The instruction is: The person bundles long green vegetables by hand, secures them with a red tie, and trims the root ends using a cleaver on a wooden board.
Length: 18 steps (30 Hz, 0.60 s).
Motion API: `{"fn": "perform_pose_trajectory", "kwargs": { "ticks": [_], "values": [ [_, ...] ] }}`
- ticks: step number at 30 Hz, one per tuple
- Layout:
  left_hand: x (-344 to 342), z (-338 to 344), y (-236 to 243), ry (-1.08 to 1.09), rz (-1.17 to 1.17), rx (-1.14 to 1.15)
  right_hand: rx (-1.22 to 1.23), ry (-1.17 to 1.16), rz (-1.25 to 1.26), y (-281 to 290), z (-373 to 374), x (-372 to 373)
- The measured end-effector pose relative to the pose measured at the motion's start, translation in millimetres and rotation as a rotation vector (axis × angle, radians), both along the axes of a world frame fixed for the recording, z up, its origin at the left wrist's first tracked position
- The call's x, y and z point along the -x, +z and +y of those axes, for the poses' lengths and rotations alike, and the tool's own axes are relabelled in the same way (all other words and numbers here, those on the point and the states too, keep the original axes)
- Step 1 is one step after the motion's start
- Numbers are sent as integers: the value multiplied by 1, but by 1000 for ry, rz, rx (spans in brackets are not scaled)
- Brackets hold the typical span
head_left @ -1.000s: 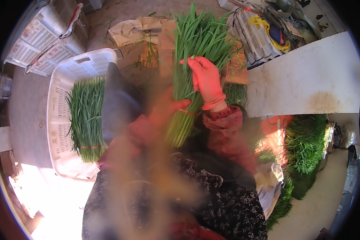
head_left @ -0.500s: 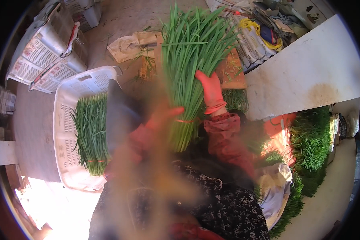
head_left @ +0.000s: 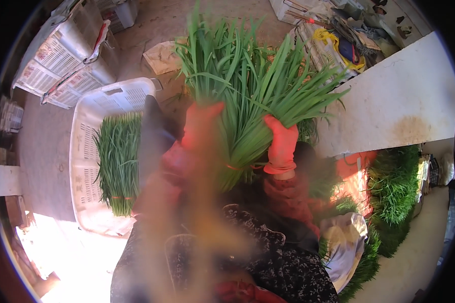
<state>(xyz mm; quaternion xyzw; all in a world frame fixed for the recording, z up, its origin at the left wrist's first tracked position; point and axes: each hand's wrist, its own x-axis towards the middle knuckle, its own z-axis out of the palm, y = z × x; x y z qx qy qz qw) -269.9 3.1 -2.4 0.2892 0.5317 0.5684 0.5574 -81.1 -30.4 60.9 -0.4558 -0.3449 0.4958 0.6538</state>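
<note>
A large bunch of Chinese chives (head_left: 237, 86) is held upright in front of me, its leaves fanned out to both sides. A thin red band (head_left: 231, 167) circles it near the stem ends. My right hand (head_left: 282, 144), in an orange-red glove, is closed round the leaves on the right side, which bend outward. On the left side my left hand (head_left: 203, 121), gloved alike, closes on the leaves, partly hidden by a blurred brown streak close to the camera.
To the left, a white plastic crate (head_left: 81, 151) holds banded chives (head_left: 119, 156). Stacked crates (head_left: 65, 48) stand behind it. A white board (head_left: 384, 106) slants at the right, with loose chives (head_left: 392, 187) beyond it. A paper scrap (head_left: 162, 56) lies on the floor ahead.
My left hand has moved up from near the band to the leaves. My right hand has moved lower and rightward, and the bunch has spread from upright into a wide fan.
</note>
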Motion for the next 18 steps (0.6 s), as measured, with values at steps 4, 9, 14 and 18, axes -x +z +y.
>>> {"fn": "perform_pose_trajectory", "kwargs": {
  "ticks": [4,9,14,18],
  "values": [
    [1,-12,-5,-22,-390,-117,84,13,36,-9,-11,-19],
    [5,-13,-18,-23,-437,-93,71,6,69,-11,-15,-21],
    [-1,-19,-3,-27,-433,-26,62,20,-9,-3,-12,-19],
    [-2,-51,-18,-148,0,-438,47,27,-62,13,-4,3]
  ]
}}
